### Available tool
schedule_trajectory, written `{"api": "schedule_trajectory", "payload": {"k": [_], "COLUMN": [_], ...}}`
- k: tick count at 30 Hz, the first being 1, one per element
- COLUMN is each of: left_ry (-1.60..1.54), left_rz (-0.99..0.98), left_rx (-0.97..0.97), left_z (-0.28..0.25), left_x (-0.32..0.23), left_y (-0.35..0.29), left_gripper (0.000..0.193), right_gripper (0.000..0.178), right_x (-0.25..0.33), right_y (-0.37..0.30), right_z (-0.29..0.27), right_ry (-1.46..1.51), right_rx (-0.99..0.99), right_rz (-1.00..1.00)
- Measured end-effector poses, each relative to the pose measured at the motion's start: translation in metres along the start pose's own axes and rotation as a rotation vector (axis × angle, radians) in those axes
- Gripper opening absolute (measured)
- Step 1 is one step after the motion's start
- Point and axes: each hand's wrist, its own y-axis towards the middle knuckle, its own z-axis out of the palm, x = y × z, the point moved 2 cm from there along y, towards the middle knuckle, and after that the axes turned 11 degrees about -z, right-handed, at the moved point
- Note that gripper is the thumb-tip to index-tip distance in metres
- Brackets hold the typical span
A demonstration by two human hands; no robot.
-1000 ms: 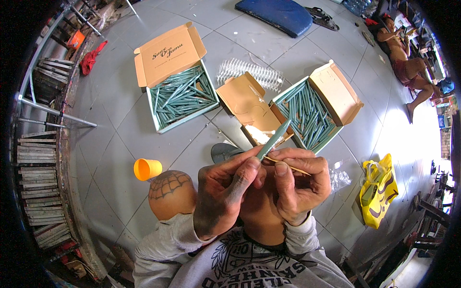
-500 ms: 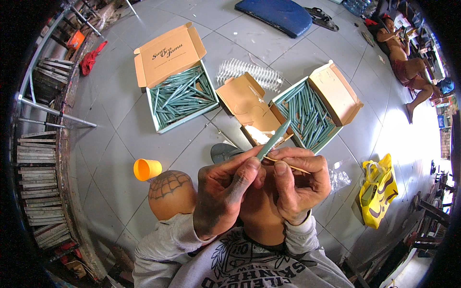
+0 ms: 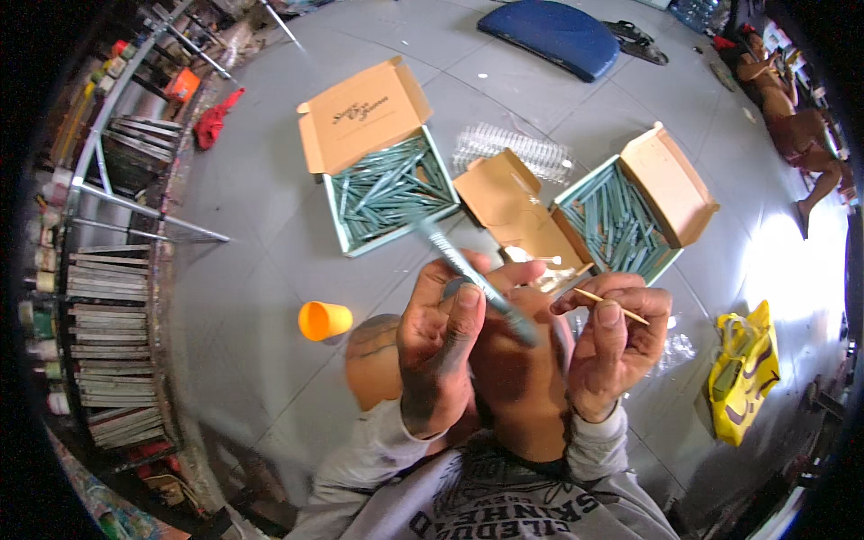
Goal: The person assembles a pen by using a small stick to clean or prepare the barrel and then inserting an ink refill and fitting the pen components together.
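Observation:
Between the thumb and fingers of my left hand (image 3: 441, 351) is a slim teal pen-shaped stick (image 3: 477, 281) with white print along its side. It slants down to the right, its ends blurred by motion. My right hand (image 3: 621, 346), a little apart to the right, pinches a thin wooden toothpick (image 3: 621, 310) pointed at its end. Beyond my hands, an open carton (image 3: 344, 229) at the left and another open carton (image 3: 670, 261) at the right hold many similar teal sticks. A smaller open brown box (image 3: 490, 184) lies between them.
Clear plastic pieces (image 3: 517, 151) lie behind the small box. An orange cup (image 3: 326, 320) is at the left, a yellow bag (image 3: 743, 373) at the right. Farther off are a blue cushion (image 3: 549, 36), sandals (image 3: 639, 43) and a seated person (image 3: 792, 117). Metal legs (image 3: 153, 211) stand left.
My hands have moved apart. The toothpick has come away from the stick, which has turned from slanting up-right to slanting down-right. The whole view has shifted, so the surroundings sit farther right.

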Motion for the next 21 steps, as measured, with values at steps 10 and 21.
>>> {"api": "schedule_trajectory", "payload": {"k": [10,21], "left_ry": [0.121,1.005], "left_rz": [0.3,0.446], "left_rx": [-0.112,-0.098], "left_z": [-0.01,-0.039], "left_x": [0.017,-0.026], "left_y": [-0.01,-0.041], "left_gripper": [0.036,0.047], "right_gripper": [0.017,0.019], "right_x": [-0.015,-0.019], "right_y": [0.007,0.017], "right_z": [0.024,-0.013], "right_ry": [-0.217,-0.48], "right_rx": [0.17,0.526], "right_rz": [-0.018,-0.214]}}
